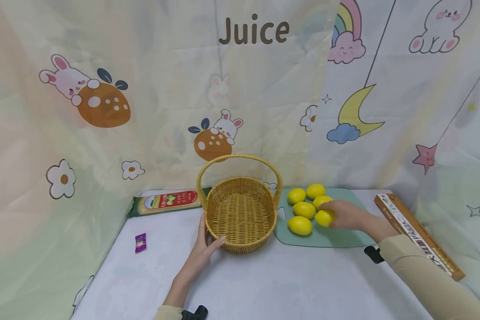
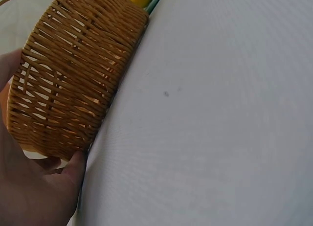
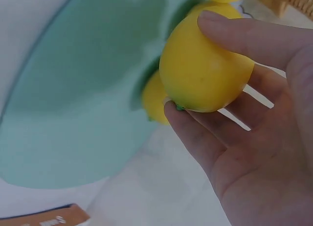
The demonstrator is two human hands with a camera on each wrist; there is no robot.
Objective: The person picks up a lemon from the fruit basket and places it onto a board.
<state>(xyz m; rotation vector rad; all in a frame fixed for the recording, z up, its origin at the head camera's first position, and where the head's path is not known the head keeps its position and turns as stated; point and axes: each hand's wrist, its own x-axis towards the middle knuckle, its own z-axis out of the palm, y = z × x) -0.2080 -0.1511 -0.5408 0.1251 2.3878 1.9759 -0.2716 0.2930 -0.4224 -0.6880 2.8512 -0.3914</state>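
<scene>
In the head view, a round wicker basket point(image 1: 240, 247) with a tall arched handle stands mid-table, with nothing inside. My left hand point(image 1: 203, 249) holds its left side, thumb on the front rim; the left wrist view shows the fingers around the woven wall point(image 2: 73, 74). Over at the right, my right hand point(image 1: 348, 215) grips a lemon point(image 1: 325, 218). Close up, that lemon point(image 3: 205, 64) sits between thumb and fingertips, above the green mat. Several other lemons point(image 1: 304, 210) lie together on the mat's left half.
The pale green mat point(image 1: 344, 240) lies right of the basket. Behind and left is a pasta packet point(image 1: 170, 201); a small purple wrapped sweet point(image 1: 141, 242) lies at the left. A long brown pasta box point(image 1: 420, 235) runs along the right edge. A printed curtain point(image 1: 164, 111) hangs behind.
</scene>
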